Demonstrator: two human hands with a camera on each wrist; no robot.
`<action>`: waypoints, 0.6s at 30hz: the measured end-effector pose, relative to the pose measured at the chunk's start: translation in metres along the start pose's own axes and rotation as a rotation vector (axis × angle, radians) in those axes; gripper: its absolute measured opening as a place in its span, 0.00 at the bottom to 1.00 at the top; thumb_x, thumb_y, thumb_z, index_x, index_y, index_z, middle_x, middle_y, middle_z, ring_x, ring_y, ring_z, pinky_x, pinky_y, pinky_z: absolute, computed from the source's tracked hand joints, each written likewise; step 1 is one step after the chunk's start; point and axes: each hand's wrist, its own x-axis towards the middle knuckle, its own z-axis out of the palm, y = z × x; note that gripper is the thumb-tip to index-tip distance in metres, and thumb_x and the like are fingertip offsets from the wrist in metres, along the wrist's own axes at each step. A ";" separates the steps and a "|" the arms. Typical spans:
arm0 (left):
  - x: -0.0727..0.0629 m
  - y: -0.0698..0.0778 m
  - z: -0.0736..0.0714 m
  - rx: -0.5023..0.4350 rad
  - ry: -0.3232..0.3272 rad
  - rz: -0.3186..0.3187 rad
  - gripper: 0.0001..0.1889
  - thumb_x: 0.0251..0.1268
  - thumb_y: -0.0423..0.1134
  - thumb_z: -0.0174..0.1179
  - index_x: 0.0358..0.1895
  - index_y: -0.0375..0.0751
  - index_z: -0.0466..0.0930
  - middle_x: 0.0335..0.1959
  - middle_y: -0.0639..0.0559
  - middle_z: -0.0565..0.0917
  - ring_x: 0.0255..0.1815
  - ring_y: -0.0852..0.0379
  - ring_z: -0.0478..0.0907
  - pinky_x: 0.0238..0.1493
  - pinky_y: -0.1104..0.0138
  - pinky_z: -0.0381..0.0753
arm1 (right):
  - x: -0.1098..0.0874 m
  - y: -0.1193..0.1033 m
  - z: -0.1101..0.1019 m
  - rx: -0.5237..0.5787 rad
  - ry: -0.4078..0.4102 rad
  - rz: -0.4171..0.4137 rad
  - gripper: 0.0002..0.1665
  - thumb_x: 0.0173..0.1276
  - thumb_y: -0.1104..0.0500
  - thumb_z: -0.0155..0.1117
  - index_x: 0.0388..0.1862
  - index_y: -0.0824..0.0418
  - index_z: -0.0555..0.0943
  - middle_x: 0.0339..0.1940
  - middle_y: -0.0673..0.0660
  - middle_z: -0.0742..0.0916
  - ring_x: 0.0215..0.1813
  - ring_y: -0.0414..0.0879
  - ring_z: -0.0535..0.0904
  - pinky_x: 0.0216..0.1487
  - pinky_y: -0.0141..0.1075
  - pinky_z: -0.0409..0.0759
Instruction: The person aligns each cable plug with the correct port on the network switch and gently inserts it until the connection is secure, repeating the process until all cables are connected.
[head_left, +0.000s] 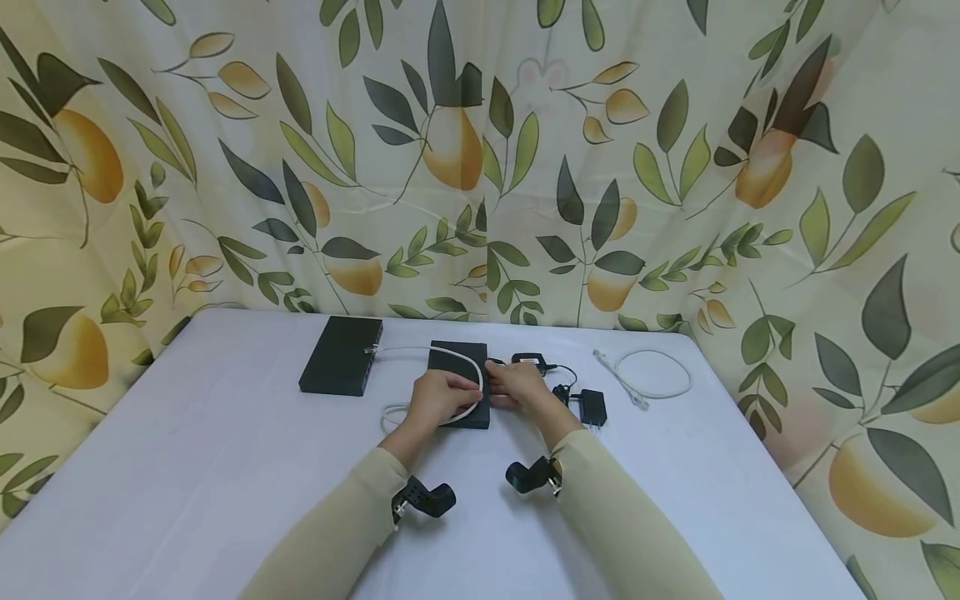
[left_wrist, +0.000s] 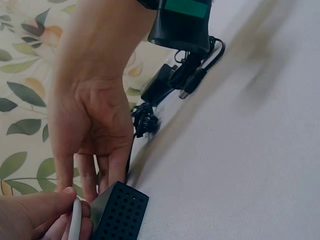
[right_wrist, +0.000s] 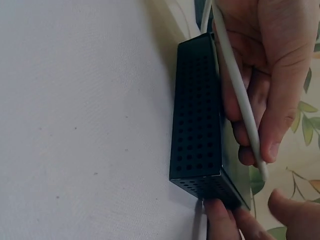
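Observation:
A white network cable (head_left: 405,347) runs from the edge of a flat black box (head_left: 337,358) on the left, arching over a second, smaller black box (head_left: 477,419). My left hand (head_left: 442,395) pinches this cable between thumb and fingers above the smaller box. In the right wrist view the cable's free end (right_wrist: 264,172) sticks out past the left fingertips. My right hand (head_left: 519,386) has its fingers loosely extended against the right side of the smaller box, whose walls (right_wrist: 197,110) are perforated. The thumb stands apart from the box in the right wrist view.
Behind the right hand lies a black power adapter (head_left: 529,359) with a bundled cord. Another black adapter (head_left: 592,407) with prongs sits nearer. A loose white cable (head_left: 660,395) lies coiled at right. Patterned curtain (head_left: 480,167) hangs behind the white table (head_left: 187,467).

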 end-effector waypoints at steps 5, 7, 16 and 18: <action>-0.002 0.001 0.002 0.036 -0.007 0.033 0.07 0.54 0.40 0.74 0.32 0.40 0.91 0.28 0.52 0.89 0.24 0.65 0.80 0.27 0.75 0.77 | 0.000 0.000 -0.001 0.034 -0.032 0.009 0.26 0.69 0.54 0.66 0.58 0.72 0.79 0.57 0.67 0.84 0.56 0.56 0.83 0.49 0.40 0.86; -0.003 0.001 0.003 0.049 -0.007 0.048 0.07 0.54 0.39 0.74 0.32 0.40 0.91 0.26 0.52 0.88 0.24 0.64 0.80 0.27 0.74 0.76 | 0.002 0.001 -0.001 0.030 -0.031 0.009 0.24 0.68 0.57 0.67 0.58 0.71 0.80 0.56 0.67 0.84 0.54 0.54 0.84 0.48 0.40 0.86; -0.005 0.003 0.007 0.107 0.036 0.105 0.04 0.52 0.39 0.75 0.28 0.43 0.91 0.25 0.55 0.88 0.30 0.62 0.78 0.30 0.71 0.72 | 0.004 0.003 0.000 -0.040 0.019 0.003 0.21 0.66 0.62 0.69 0.57 0.68 0.82 0.54 0.65 0.85 0.42 0.45 0.85 0.42 0.36 0.87; -0.006 0.003 0.006 0.103 0.036 0.120 0.04 0.53 0.38 0.74 0.29 0.43 0.91 0.25 0.54 0.88 0.29 0.63 0.79 0.29 0.72 0.74 | 0.003 0.001 0.000 -0.058 0.026 0.008 0.21 0.66 0.62 0.69 0.57 0.67 0.81 0.53 0.65 0.85 0.40 0.44 0.84 0.41 0.36 0.87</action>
